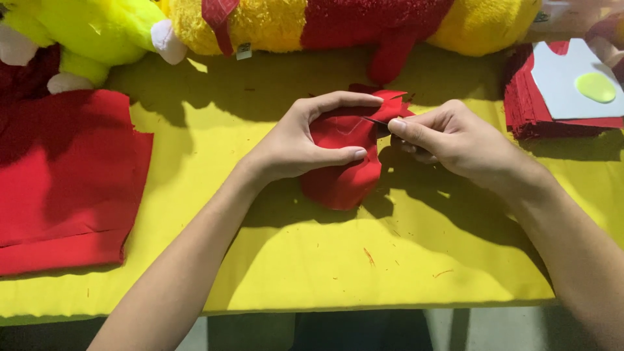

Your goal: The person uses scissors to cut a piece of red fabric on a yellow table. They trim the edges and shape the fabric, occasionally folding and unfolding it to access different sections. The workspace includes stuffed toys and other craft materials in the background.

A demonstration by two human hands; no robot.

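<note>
- Head view: the left hand [296, 140] is curled in a loose C, thumb and forefinger spread, pinching the left side of a small red fabric piece [344, 162] that lies on the yellow cloth [325, 260] covering the table
- The right hand [455, 140] is closed, fingers folded in, gripping a thin dark tool [376, 121] whose tip meets the top edge of the red fabric piece; what kind of tool it is cannot be told, as the fingers hide most of it
- The red fabric piece sits between both hands, its lower rounded end free and resting on the yellow cloth
- Left of the red fabric piece, well apart, lies a large folded red fabric sheet [65, 175]
- Behind the red fabric piece, along the far edge, lies a yellow and red plush toy [338, 23]; a green-yellow plush toy [91, 32] is at its left
- Right of the red fabric piece, a stack of red cut pieces [530, 110] carries a pale card [565, 81] with a light green oval [596, 86] on it
- Loose red threads [369, 257] dot the yellow cloth near the piece
</note>
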